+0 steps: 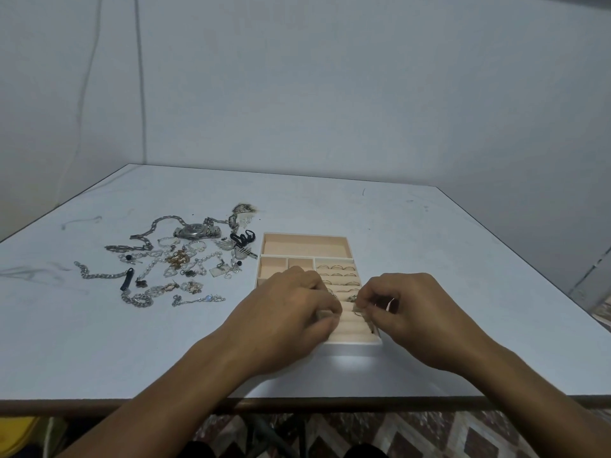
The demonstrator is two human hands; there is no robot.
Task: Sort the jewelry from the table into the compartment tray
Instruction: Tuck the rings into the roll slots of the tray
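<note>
A beige compartment tray (pixel 305 245) lies on the white table in front of me. Several rings (pixel 336 267) sit in its padded ring rolls on the right side. My left hand (pixel 287 312) rests over the tray's left part with curled fingers pressing at the ring rolls. My right hand (pixel 405 309) pinches a small ring (pixel 353 298) at the rolls. A heap of jewelry (pixel 178 262) lies on the table left of the tray: chains, pearl strands, a metal watch (pixel 196 231), bracelets and earrings.
The table's front edge (pixel 297 403) runs just below my wrists. A wall stands behind the table. Patterned floor shows underneath, with a yellow object (pixel 16 434) at the lower left.
</note>
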